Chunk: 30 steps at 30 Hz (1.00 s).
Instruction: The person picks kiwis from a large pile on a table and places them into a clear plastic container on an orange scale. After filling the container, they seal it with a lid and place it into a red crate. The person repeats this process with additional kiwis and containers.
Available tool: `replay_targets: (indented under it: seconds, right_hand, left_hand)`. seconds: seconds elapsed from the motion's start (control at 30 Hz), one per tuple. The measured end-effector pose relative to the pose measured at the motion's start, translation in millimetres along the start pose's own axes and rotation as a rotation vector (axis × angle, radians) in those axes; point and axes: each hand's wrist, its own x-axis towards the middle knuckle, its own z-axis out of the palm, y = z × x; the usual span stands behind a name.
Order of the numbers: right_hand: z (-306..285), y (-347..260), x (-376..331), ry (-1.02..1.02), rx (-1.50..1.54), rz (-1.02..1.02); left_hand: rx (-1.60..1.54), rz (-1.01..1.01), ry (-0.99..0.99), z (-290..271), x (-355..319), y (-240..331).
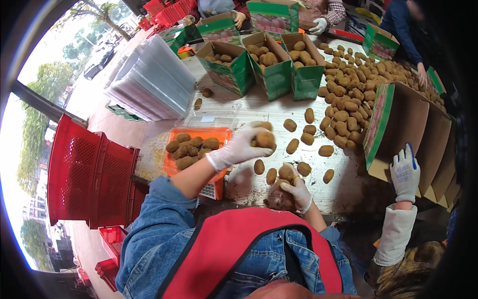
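**Sorting brown fruit at a crowded table**

One long pale table (249,107), strewn with fruit and running off past the top edge. One big heap of brown oval fruit (366,82) at the right, far too many to count, partly hidden behind a large cardboard box (398,127) lying on its side. More cartons behind that one, cut off by the dark rim, number unclear. Two red plastic crates (92,177) stacked on edge at the left, with smaller red ones below, half out of view. One stack of clear plastic trays (152,79) on the far left of the table. Three open green boxes (274,70) side by side, each holding fruit; further green boxes beyond, hard to separate. One orange tray (196,149) near the table edge, holding roughly ten fruit, its near corner blocked by the left forearm. About a dozen loose fruit (298,144) scattered between tray and heap.

Left hand (239,147), in a white glove, above the table just right of the orange tray, fingers curled round one fruit (265,139). Right hand (296,192), also gloved, low at the table edge, fingers bent over a fruit or two (286,172); exact hold hard to tell. A co-worker's gloved hand (404,172) spread flat against the large box. Other people's hands at the far side, mostly cut off.
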Motion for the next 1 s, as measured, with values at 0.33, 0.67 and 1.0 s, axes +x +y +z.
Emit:
replay_targets:
  seconds: [0.33, 0.67, 1.0]
  right_hand:
    - [204.7, 9.8, 168.8, -0.236, -1.205, -0.534]
    - [19.0, 19.1, 94.9, 0.102, -0.88, -0.505]
    - [-198.0, 9.1, -165.3, 1.233, -1.348, -0.005]
  left_hand:
    - [0.525, -0.371, 0.421, -130.4, -154.9, -98.1]
    - [0.309, -0.15, 0.483, -122.7, -109.2, -47.3]
    - [0.123, 0.024, -0.598, 123.3, 120.4, -21.7]
